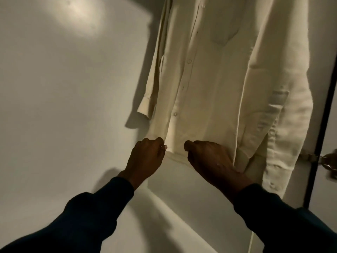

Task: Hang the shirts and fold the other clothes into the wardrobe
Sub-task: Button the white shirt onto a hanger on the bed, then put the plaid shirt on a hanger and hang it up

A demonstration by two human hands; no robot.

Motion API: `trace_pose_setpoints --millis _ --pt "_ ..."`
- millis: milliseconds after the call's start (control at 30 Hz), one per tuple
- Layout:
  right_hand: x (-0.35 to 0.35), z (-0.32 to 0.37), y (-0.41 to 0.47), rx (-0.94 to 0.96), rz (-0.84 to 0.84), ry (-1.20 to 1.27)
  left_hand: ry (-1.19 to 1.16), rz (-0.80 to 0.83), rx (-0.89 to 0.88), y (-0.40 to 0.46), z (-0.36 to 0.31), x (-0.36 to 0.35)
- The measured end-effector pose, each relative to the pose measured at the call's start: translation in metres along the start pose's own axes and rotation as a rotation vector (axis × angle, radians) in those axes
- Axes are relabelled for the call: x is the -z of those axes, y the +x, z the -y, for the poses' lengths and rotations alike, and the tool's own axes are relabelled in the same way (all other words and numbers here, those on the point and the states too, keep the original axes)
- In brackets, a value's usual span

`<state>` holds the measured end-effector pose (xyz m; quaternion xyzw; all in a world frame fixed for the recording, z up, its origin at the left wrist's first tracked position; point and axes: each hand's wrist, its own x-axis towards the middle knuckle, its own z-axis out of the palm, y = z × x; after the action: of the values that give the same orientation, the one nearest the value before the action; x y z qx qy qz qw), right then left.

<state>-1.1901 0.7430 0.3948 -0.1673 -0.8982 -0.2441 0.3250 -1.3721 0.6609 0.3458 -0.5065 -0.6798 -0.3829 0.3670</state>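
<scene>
Your left hand (145,157) and right hand (209,157) each pinch the bottom hem of the hanging cream button-up shirt (209,79), frame centre.

Cream shirt (209,88) of matt woven cloth, smooth matt wall (63,106), shiny metal latch (321,159)

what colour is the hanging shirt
Plain cream, no pattern; the shirt shows best in the head view.

Cream shirt (209,84) hanging against white panel (63,97), hem in left hand (145,157) and right hand (209,157).
</scene>
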Motion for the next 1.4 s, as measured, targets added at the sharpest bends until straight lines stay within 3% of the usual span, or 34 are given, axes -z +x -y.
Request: trace_pose_setpoints --millis 233,467,633,800,933,1167,1400 --pt "-0.068 0.036 -0.056 0.13 0.085 0.263 0.066 0.31 0.24 -0.091 -0.012 0.049" --pt "-0.087 0.077 -0.116 0.237 0.048 0.579 0.346 0.261 0.501 -0.194 -0.059 0.102" --pt "-0.071 0.125 -0.163 0.353 0.085 0.817 0.519 0.335 0.696 -0.277 -0.106 0.147" --pt "-0.03 0.188 -0.227 0.378 0.054 1.191 0.612 0.144 0.863 -0.359 -0.171 0.205" --pt "0.003 0.239 -0.323 0.524 0.062 1.4 0.682 -0.039 0.991 -0.45 -0.242 0.236" --pt "0.066 0.32 -0.521 0.846 0.522 1.466 0.695 -0.182 1.548 -0.628 -0.409 0.3" --pt "0.176 0.353 -0.68 1.208 0.787 1.419 0.816 -0.35 1.943 -0.752 -0.597 0.377"
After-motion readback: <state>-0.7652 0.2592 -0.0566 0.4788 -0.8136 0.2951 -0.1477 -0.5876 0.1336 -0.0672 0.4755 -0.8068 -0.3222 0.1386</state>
